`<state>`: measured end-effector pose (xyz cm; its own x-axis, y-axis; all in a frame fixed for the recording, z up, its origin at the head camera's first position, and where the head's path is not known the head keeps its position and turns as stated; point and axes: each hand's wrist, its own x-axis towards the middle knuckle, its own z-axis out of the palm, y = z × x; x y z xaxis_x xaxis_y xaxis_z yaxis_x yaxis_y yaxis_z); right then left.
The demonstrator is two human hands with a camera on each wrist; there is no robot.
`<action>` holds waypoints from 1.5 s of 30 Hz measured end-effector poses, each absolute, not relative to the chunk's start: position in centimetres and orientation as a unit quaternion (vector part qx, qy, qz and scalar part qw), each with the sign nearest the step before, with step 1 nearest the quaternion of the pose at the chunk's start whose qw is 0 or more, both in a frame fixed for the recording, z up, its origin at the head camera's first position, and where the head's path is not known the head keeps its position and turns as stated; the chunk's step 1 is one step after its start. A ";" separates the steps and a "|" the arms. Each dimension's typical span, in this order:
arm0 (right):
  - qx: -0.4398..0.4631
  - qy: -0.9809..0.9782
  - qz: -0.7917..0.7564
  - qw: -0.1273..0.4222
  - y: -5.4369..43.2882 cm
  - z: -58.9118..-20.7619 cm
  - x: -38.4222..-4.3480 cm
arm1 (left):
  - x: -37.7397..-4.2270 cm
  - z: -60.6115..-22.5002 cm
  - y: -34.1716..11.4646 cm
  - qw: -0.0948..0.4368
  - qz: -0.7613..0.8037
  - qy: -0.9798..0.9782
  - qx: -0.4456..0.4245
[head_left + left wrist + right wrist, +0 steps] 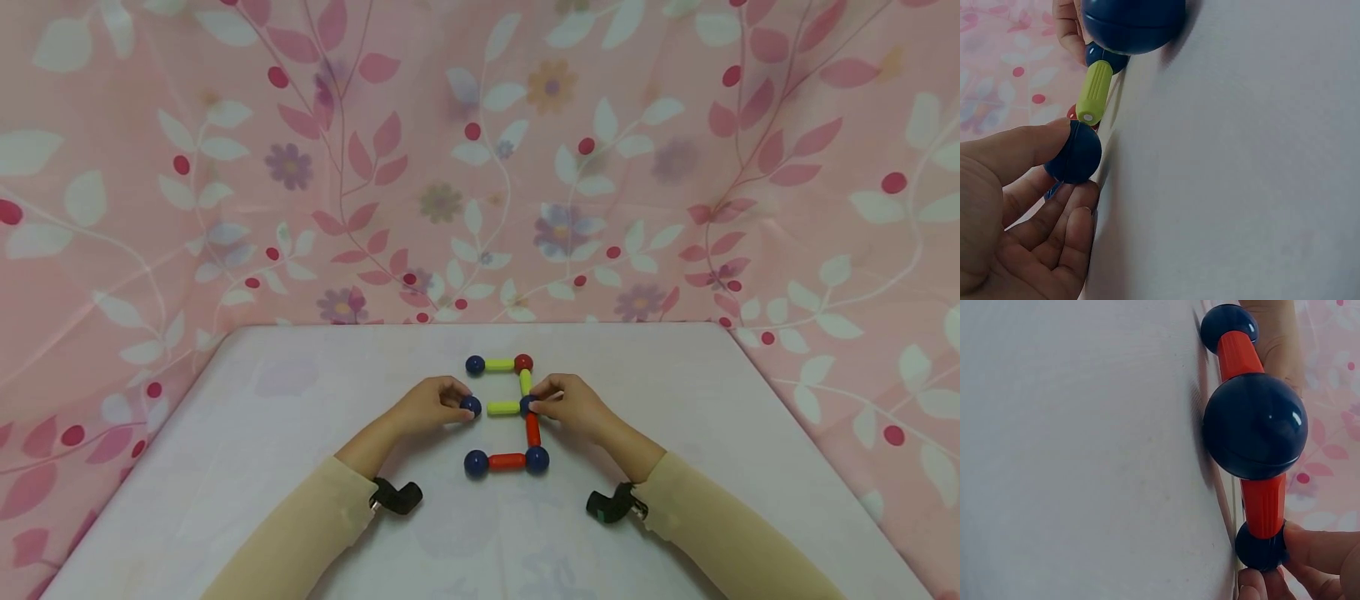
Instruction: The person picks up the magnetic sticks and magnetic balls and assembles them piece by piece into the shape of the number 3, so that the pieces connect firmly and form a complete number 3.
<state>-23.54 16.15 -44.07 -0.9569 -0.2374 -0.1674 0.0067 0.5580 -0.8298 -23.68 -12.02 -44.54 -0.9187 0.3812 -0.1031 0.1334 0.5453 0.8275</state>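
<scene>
My left hand (pixel 429 407) pinches a blue ball (pixel 1079 153) between thumb and fingers. Across the shape, my right hand (pixel 576 407) grips another blue ball (pixel 1260 547) at the joint in its middle. From that joint a yellow-green rod (pixel 503 408) points left, its free end a small gap from the left hand's ball in the head view. A second yellow-green rod (pixel 526 382) runs from the joint back to a red ball (pixel 523 363), and a red rod (pixel 533 431) runs forward to a blue corner ball (pixel 537 460).
At the back, a yellow-green rod (pixel 499 365) links the red ball to a blue end ball (pixel 475 365). In front, a red rod (pixel 507 462) joins the corner ball to another blue ball (pixel 476 464). A white-covered table (pixel 315 400) bears everything, before a flowered pink cloth (pixel 420 167).
</scene>
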 end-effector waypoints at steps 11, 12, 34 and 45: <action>-0.064 0.873 -0.466 0.130 16.1 -44.1 -23.6 | -23.8 -45.1 -11.4 0.135 0.451 0.868 0.159; -0.063 0.873 -0.465 0.130 16.1 -44.1 -23.6 | -23.8 -45.2 -11.4 0.135 0.451 0.868 0.160; -0.059 0.874 -0.465 0.129 16.1 -44.2 -23.4 | -23.6 -45.4 -11.5 0.133 0.463 0.861 0.160; -0.054 0.872 -0.470 0.125 15.9 -44.0 -23.3 | -23.7 -45.9 -11.6 0.134 0.472 0.859 0.148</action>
